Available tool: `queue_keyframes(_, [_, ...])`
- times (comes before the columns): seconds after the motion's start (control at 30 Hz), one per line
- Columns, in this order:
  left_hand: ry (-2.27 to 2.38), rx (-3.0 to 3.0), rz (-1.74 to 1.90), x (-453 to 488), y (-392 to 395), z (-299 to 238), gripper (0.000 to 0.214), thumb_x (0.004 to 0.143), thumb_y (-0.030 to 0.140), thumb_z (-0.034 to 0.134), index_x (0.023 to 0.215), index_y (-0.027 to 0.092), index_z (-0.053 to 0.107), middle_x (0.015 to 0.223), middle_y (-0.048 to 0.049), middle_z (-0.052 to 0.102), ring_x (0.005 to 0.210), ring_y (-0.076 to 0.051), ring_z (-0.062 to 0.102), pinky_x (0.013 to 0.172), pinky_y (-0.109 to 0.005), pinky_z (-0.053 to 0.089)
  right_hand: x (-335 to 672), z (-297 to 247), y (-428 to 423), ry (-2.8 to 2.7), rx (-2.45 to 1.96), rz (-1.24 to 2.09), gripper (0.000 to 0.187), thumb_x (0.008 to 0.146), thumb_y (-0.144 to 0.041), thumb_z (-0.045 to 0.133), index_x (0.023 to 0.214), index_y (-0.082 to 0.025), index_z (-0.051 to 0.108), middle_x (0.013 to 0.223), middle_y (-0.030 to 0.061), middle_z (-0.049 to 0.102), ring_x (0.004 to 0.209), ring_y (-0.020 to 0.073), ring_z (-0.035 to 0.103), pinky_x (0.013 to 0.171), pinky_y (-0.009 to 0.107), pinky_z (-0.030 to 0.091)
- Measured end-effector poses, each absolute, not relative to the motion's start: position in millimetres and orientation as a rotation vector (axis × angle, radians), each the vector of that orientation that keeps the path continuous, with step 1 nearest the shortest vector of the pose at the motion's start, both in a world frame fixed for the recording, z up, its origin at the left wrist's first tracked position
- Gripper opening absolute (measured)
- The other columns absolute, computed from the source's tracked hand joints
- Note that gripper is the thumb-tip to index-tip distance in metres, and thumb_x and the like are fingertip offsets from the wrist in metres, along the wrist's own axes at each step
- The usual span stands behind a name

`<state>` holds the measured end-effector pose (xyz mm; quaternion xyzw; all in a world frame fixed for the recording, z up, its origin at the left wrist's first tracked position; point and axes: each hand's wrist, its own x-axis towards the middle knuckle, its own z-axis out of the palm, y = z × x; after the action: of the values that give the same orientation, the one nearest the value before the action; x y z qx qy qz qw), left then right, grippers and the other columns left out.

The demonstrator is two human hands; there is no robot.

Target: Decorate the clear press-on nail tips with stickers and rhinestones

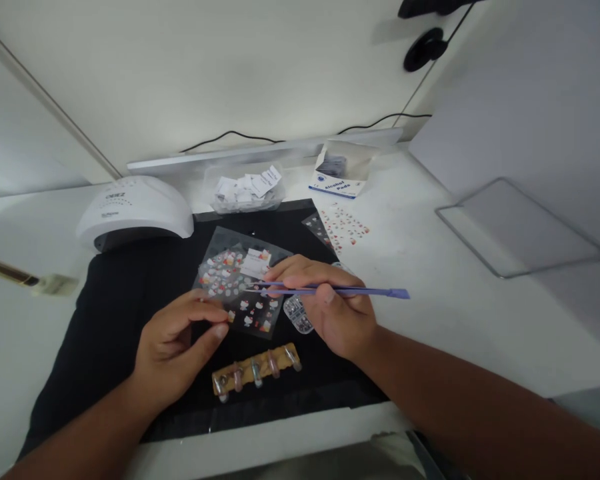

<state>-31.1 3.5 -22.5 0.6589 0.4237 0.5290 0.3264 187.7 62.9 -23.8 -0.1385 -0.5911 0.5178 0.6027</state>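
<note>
My right hand (330, 303) is closed around purple tweezers (330, 291), whose tips point left onto a clear sticker sheet (240, 280) with small cartoon stickers. My left hand (177, 343) rests on the black mat (115, 300) at the sheet's lower left corner, thumb and fingers pinched near its edge; what they hold is too small to see. Just below lies a wooden strip (256, 373) holding several false nails. A small clear tray of gems (299, 315) sits partly under my right hand.
A white nail lamp (135, 213) stands at the back left. Behind the mat are a clear box of white packets (247, 188), an alcohol pads box (337, 175) and another sticker sheet (341, 228). A glass pane (520, 227) lies at right. A gold-handled brush (27, 280) lies left.
</note>
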Motion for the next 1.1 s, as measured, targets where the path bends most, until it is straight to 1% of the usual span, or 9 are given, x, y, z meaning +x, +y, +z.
queue_keyframes(0.07, [1.109, 1.688, 1.417, -29.1, 3.3, -23.3, 0.024, 0.081, 0.005, 0.071, 0.096, 0.023, 0.076, 0.084, -0.0019, 0.074, 0.079, -0.014, 0.068, 0.073, -0.023, 0.058, 186.4, -23.5, 61.3, -1.380, -0.330, 1.199, 0.027, 0.098, -0.039, 0.055, 0.108, -0.028, 0.077, 0.091, 0.0058, 0.076, 0.098, 0.0250, 0.070, 0.090, 0.048, 0.055])
queue_keyframes(0.23, [1.102, 1.620, 1.426, -19.2, 2.3, -25.8, 0.036, 0.081, 0.008, 0.074, 0.111, 0.027, 0.073, 0.089, 0.0008, 0.075, 0.075, -0.011, 0.070, 0.075, -0.021, 0.059, 181.7, -25.4, 57.7, -1.387, -0.344, 1.171, 0.027, 0.098, -0.040, 0.054, 0.108, -0.029, 0.077, 0.092, 0.0060, 0.076, 0.101, 0.0257, 0.069, 0.094, 0.049, 0.053])
queue_keyframes(0.33, [1.155, 1.582, 1.411, -13.0, 1.3, -27.6, 0.041, 0.078, 0.008, 0.078, 0.113, 0.028, 0.074, 0.098, 0.0002, 0.078, 0.088, -0.014, 0.073, 0.083, -0.022, 0.059, 178.5, -26.6, 55.9, -1.391, -0.337, 1.168, 0.026, 0.098, -0.039, 0.054, 0.108, -0.031, 0.077, 0.095, 0.0054, 0.076, 0.100, 0.0252, 0.069, 0.092, 0.048, 0.053])
queue_keyframes(0.43, [1.206, 1.537, 1.395, -11.2, -0.1, -28.9, 0.039, 0.079, 0.012, 0.080, 0.114, 0.028, 0.075, 0.107, -0.0016, 0.079, 0.099, -0.017, 0.073, 0.091, -0.026, 0.058, 176.1, -26.3, 54.2, -1.396, -0.344, 1.170, 0.026, 0.098, -0.039, 0.055, 0.108, -0.031, 0.077, 0.095, 0.0057, 0.076, 0.100, 0.0257, 0.069, 0.092, 0.049, 0.053])
queue_keyframes(0.6, [1.256, 1.469, 1.381, -16.8, -1.0, -29.0, 0.036, 0.081, 0.018, 0.080, 0.116, 0.026, 0.075, 0.107, -0.0030, 0.078, 0.096, -0.019, 0.073, 0.090, -0.031, 0.060, 175.0, -24.9, 54.5, -1.405, -0.355, 1.158, 0.027, 0.097, -0.044, 0.056, 0.104, -0.031, 0.078, 0.092, 0.0054, 0.076, 0.100, 0.0269, 0.069, 0.094, 0.051, 0.054])
queue_keyframes(0.7, [1.257, 1.473, 1.384, -20.8, 0.4, -27.7, 0.035, 0.083, 0.018, 0.079, 0.116, 0.028, 0.075, 0.111, -0.0018, 0.077, 0.100, -0.018, 0.072, 0.092, -0.030, 0.058, 174.7, -24.7, 55.2, -1.456, -0.340, 1.143, 0.027, 0.098, -0.043, 0.055, 0.105, -0.030, 0.077, 0.089, 0.0057, 0.076, 0.098, 0.0274, 0.070, 0.093, 0.053, 0.055])
queue_keyframes(0.83, [1.239, 1.527, 1.391, -24.5, 2.2, -25.8, 0.034, 0.086, 0.017, 0.076, 0.116, 0.032, 0.075, 0.109, 0.0001, 0.076, 0.096, -0.016, 0.071, 0.089, -0.028, 0.056, 173.4, -25.6, 54.7, -1.503, -0.332, 1.124, 0.028, 0.099, -0.043, 0.054, 0.107, -0.030, 0.077, 0.088, 0.0053, 0.076, 0.097, 0.0269, 0.070, 0.091, 0.052, 0.055])
queue_keyframes(1.0, [1.242, 1.597, 1.369, -25.7, 3.7, -23.1, 0.033, 0.087, 0.017, 0.074, 0.118, 0.031, 0.074, 0.101, 0.0002, 0.076, 0.089, -0.015, 0.070, 0.084, -0.028, 0.056, 172.9, -27.9, 54.1, -1.524, -0.335, 1.101, 0.029, 0.099, -0.042, 0.052, 0.108, -0.029, 0.077, 0.088, 0.0054, 0.076, 0.096, 0.0272, 0.071, 0.092, 0.052, 0.055])
queue_keyframes(1.1, [1.250, 1.620, 1.359, -25.6, 4.1, -21.4, 0.033, 0.087, 0.018, 0.074, 0.118, 0.030, 0.074, 0.102, -0.0010, 0.076, 0.088, -0.016, 0.070, 0.085, -0.030, 0.056, 173.5, -28.6, 54.2, -1.545, -0.341, 1.085, 0.029, 0.099, -0.042, 0.052, 0.108, -0.030, 0.077, 0.089, 0.0049, 0.077, 0.094, 0.0267, 0.072, 0.091, 0.051, 0.056])
